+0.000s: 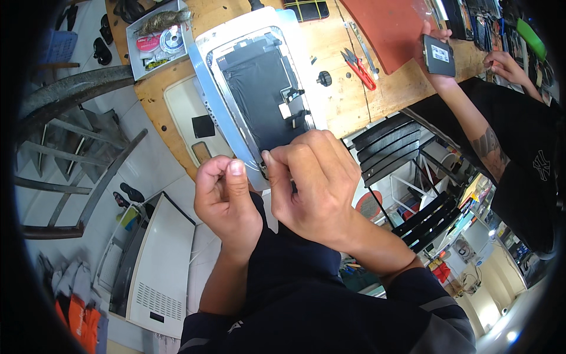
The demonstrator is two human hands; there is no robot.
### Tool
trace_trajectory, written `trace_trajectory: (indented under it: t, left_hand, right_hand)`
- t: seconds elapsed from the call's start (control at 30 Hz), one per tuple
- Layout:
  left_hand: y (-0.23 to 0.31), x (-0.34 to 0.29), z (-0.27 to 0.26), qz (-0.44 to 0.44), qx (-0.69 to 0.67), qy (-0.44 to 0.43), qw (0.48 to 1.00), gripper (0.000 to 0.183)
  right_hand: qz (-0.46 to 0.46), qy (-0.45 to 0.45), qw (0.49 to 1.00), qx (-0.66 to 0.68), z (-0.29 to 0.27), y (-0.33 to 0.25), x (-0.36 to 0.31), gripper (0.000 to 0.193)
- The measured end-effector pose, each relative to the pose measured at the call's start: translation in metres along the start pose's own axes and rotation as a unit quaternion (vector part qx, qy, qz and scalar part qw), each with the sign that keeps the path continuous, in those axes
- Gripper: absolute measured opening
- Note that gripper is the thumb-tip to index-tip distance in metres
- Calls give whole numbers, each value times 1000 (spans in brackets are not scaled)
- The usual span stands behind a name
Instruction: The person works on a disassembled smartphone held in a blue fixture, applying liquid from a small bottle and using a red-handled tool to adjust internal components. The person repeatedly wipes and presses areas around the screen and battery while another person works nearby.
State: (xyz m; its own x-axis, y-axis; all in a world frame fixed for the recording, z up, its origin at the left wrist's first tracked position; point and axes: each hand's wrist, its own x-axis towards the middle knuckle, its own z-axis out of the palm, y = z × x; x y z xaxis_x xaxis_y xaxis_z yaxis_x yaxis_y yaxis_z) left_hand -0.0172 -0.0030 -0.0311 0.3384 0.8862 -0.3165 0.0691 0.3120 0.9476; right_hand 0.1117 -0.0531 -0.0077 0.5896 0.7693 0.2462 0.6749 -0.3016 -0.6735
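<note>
Closest to me are my two hands, raised in front of my dark sleeves, so I start with the left hand [227, 197]: its grip is drawn together, thumb pressed against the curled forefinger, and I cannot tell whether anything thin is pinched between them. Just beside it, the right hand [309, 180] has its grip clamped on the near bottom edge of the phone screen assembly [259, 94], thumb on the left and fingers folded over the rim. That assembly is held up, tilted, above the wooden tabletop [342, 100], its back towards me: a silvery frame around a black backing with small flex connectors on the right side.

Far left on the tabletop stands a grey parts tray [158, 41] holding small rolls and scraps. Below it, under the screen's left edge, lies a white mat [188, 112] with a black square on it. Right of the screen sit a small black knob [324, 78] and red-handled snips [358, 66], then a red mat [389, 29]. At far right another person in a black shirt holds a dark phone [439, 56] in one hand [433, 35].
</note>
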Motion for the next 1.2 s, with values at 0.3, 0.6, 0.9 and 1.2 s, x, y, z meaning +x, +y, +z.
trace_trajectory:
  t: [0.3, 0.6, 0.9, 1.2]
  left_hand:
    - [-2, 0, -17, -42, 34, -37, 998, 14]
    - [-2, 6, -20, -72, 61, -45, 995, 11]
    - [-3, -1, -29, -105, 2, -15, 994, 14]
    - [-3, -11, -30, -91, -12, 24, 996, 10]
  right_hand:
    - [36, -9, 998, -51, -10, -11, 0, 17]
    - [83, 72, 993, -43, -41, 39, 10, 15]
    - [146, 112, 983, 18, 22, 174, 91, 64]
    - [40, 194, 976, 91, 47, 191, 180, 53]
